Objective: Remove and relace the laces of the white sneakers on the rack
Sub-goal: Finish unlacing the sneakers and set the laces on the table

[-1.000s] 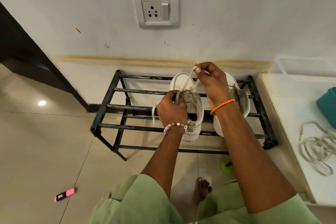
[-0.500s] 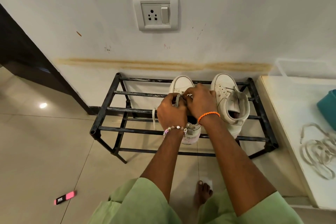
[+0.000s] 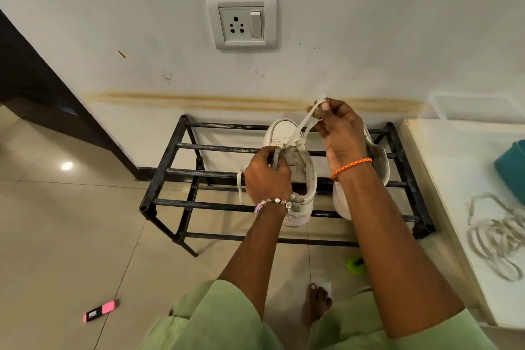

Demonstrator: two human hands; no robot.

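Fingertips (image 3: pixel 324 107) of the right hand (image 3: pixel 341 133) pinch a white lace (image 3: pixel 298 129) and hold it raised above the shoe, so that two strands run taut from the pinch down to the eyelets of the left sneaker (image 3: pixel 298 179); an orange cord bracelet (image 3: pixel 351 167) circles that wrist. The left hand (image 3: pixel 267 176) curls round the tongue and upper edge of the same sneaker, its fingers clenched on the grey material, with a beaded bracelet (image 3: pixel 272 203) at the wrist. A loose end of lace (image 3: pixel 240 185) hangs down just left of that hand, between the bars. The left sneaker rests on the top tier of the black metal rack (image 3: pixel 170 173), toe toward the wall, heel toward the person. The right sneaker (image 3: pixel 379 159) stands just beside it on the same tier, largely hidden behind the right forearm. The rack stands against a white wall bearing a socket plate (image 3: pixel 241 21). To the right, a pale counter (image 3: pixel 454 167) carries a heap of loose laces (image 3: pixel 497 236) and the edge of a teal container (image 3: pixel 512 170). On the tiled floor lie a pink and black object (image 3: pixel 100 311) at the left and a small green item (image 3: pixel 354 265) near the person's bare foot (image 3: pixel 315 302), with green clothing (image 3: pixel 213 321) at the bottom of the view
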